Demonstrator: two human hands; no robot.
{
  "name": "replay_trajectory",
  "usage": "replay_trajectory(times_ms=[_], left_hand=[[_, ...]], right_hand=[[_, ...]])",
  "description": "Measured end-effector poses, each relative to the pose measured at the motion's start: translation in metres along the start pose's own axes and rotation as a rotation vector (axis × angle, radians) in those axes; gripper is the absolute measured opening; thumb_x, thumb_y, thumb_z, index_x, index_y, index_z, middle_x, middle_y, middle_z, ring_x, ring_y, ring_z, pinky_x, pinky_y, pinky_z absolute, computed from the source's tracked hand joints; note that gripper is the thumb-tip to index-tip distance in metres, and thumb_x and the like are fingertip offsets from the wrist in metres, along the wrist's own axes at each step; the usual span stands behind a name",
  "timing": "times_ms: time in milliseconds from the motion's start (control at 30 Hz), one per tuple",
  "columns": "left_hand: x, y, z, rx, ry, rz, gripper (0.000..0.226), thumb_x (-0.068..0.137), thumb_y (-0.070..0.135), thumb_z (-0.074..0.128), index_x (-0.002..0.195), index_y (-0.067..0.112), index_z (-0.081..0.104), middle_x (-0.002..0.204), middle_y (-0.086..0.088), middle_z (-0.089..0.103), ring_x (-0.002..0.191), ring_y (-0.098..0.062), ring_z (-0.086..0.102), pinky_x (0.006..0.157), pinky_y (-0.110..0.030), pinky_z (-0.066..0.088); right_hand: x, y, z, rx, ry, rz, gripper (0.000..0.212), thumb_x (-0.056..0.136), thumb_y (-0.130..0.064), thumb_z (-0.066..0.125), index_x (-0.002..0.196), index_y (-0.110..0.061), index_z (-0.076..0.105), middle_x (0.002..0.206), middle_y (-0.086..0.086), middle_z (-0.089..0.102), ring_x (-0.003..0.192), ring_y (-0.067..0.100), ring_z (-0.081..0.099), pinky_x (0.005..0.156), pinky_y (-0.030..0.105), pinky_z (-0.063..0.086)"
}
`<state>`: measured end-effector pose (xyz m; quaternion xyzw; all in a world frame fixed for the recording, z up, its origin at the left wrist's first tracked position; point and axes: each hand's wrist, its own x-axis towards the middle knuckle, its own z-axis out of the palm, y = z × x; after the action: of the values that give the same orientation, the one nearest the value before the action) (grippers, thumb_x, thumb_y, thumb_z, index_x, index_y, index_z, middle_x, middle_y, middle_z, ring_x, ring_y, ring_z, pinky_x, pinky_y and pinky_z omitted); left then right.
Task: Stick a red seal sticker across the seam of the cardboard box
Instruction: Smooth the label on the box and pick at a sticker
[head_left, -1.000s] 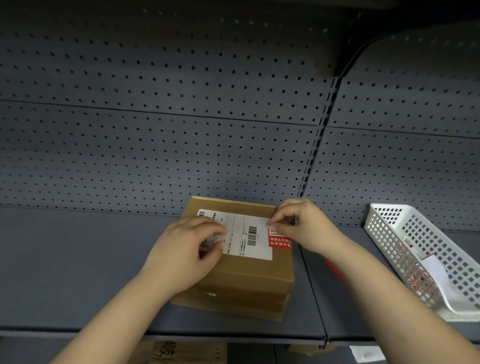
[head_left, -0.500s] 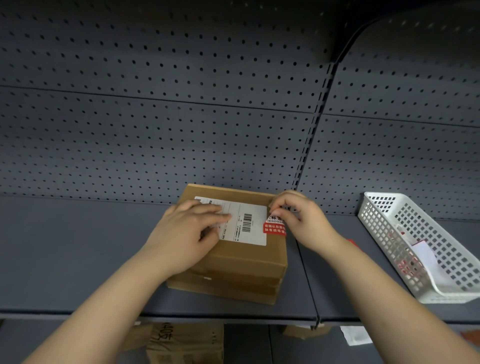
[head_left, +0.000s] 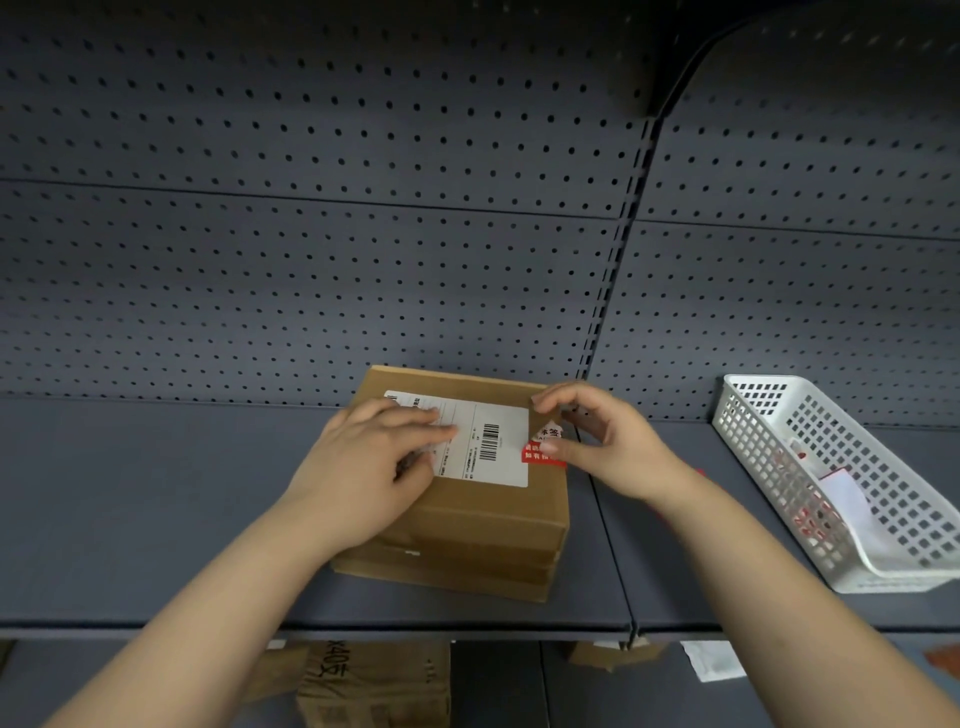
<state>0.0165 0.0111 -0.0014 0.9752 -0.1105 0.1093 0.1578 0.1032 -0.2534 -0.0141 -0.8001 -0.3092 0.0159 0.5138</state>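
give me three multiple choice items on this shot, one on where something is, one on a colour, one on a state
1. Where does the white basket stand relative to the cardboard box?
A. on top of it
B. on the shelf to its right
C. on the shelf below it

2. What colour is the lower part of the seal sticker?
A. red
B. green
C. blue

3. What is the left hand doing?
A. lying flat on the white shipping label
B. holding the basket
C. hanging off the shelf edge

Answers:
1. B: the basket sits on the same grey shelf, off to the box's right.
2. A: a red band with white print shows beside the right hand.
3. A: the palm and fingers lie spread over the label's left part, on the box top.
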Motion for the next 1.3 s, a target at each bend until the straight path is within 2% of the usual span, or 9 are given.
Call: replay_trajectory(times_ms=[100, 200, 267, 467, 767, 933, 1033, 1100, 1300], left_hand=[[0.0, 0.001, 0.0, -0.007, 0.004, -0.002, 0.062, 0.076, 0.057, 0.019, 0.129, 0.049, 0.05, 0.141, 0.022, 0.046, 0.133, -0.011, 0.032, 0.109, -0.037, 0.022], [0.0, 0.0, 0.001, -0.009, 0.013, 0.0, 0.061, 0.076, 0.056, 0.02, 0.128, 0.049, 0.051, 0.14, 0.022, 0.048, 0.133, -0.011, 0.033, 0.109, -0.038, 0.024], [0.0, 0.0, 0.001, -0.01, 0.015, -0.005, 0.059, 0.077, 0.056, 0.021, 0.128, 0.049, 0.051, 0.139, 0.023, 0.048, 0.133, -0.01, 0.033, 0.109, -0.039, 0.025], [-0.001, -0.001, 0.002, -0.034, 0.026, -0.012, 0.057, 0.078, 0.054, 0.024, 0.126, 0.05, 0.052, 0.138, 0.024, 0.049, 0.132, -0.009, 0.034, 0.11, -0.04, 0.026], [-0.001, 0.0, 0.002, -0.047, 0.046, -0.006, 0.054, 0.079, 0.055, 0.027, 0.124, 0.048, 0.055, 0.132, 0.027, 0.049, 0.129, -0.011, 0.037, 0.107, -0.039, 0.028], [-0.001, -0.001, 0.002, -0.059, 0.05, 0.001, 0.05, 0.08, 0.053, 0.03, 0.122, 0.049, 0.056, 0.13, 0.026, 0.05, 0.128, -0.013, 0.04, 0.106, -0.045, 0.031], [-0.001, -0.001, 0.003, -0.062, 0.059, 0.001, 0.048, 0.081, 0.053, 0.032, 0.122, 0.048, 0.057, 0.131, 0.022, 0.055, 0.127, -0.014, 0.042, 0.106, -0.047, 0.032], [-0.001, -0.001, 0.003, -0.062, 0.062, 0.001, 0.047, 0.081, 0.052, 0.032, 0.121, 0.048, 0.058, 0.129, 0.023, 0.054, 0.126, -0.014, 0.042, 0.105, -0.047, 0.033], [-0.001, -0.001, 0.002, -0.064, 0.07, 0.012, 0.046, 0.082, 0.051, 0.034, 0.121, 0.047, 0.058, 0.126, 0.026, 0.052, 0.124, -0.014, 0.044, 0.104, -0.049, 0.035]], right_hand=[[0.009, -0.005, -0.001, -0.153, -0.033, 0.01, 0.03, 0.08, -0.019, 0.074, 0.109, -0.019, 0.068, 0.118, 0.0, 0.064, 0.117, 0.012, 0.056, 0.105, 0.025, 0.041], [0.013, -0.007, 0.0, -0.204, -0.04, -0.025, 0.01, 0.079, -0.017, 0.074, 0.089, -0.019, 0.076, 0.11, -0.001, 0.069, 0.112, 0.014, 0.058, 0.103, 0.032, 0.041], [0.012, -0.006, 0.0, -0.138, -0.022, -0.017, 0.008, 0.079, -0.012, 0.074, 0.083, -0.018, 0.077, 0.107, -0.003, 0.07, 0.108, 0.013, 0.06, 0.1, 0.032, 0.044], [0.005, -0.001, -0.003, 0.144, 0.008, -0.023, 0.03, 0.08, 0.003, 0.068, 0.074, -0.025, 0.076, 0.112, -0.001, 0.066, 0.111, 0.012, 0.06, 0.089, 0.02, 0.049], [-0.007, 0.013, -0.007, 0.334, -0.003, -0.04, 0.015, 0.081, 0.009, 0.061, 0.081, -0.003, 0.07, 0.124, 0.015, 0.061, 0.121, 0.014, 0.056, 0.091, 0.017, 0.047], [-0.007, 0.02, -0.005, 0.438, -0.011, -0.028, 0.027, 0.085, 0.006, 0.06, 0.077, -0.017, 0.073, 0.128, 0.011, 0.061, 0.127, 0.02, 0.053, 0.095, 0.03, 0.048], [-0.007, 0.021, -0.006, 0.588, -0.021, -0.009, 0.004, 0.082, -0.019, 0.071, 0.079, -0.017, 0.07, 0.132, 0.013, 0.057, 0.128, 0.028, 0.051, 0.09, 0.041, 0.05], [-0.008, 0.02, -0.009, 0.674, -0.02, 0.015, 0.018, 0.076, -0.032, 0.076, 0.08, -0.016, 0.069, 0.134, 0.014, 0.055, 0.13, 0.029, 0.05, 0.087, 0.043, 0.052], [-0.016, 0.02, -0.014, 0.7, -0.01, 0.026, 0.017, 0.078, -0.03, 0.073, 0.084, -0.015, 0.068, 0.136, 0.017, 0.056, 0.132, 0.028, 0.05, 0.103, 0.048, 0.045]])
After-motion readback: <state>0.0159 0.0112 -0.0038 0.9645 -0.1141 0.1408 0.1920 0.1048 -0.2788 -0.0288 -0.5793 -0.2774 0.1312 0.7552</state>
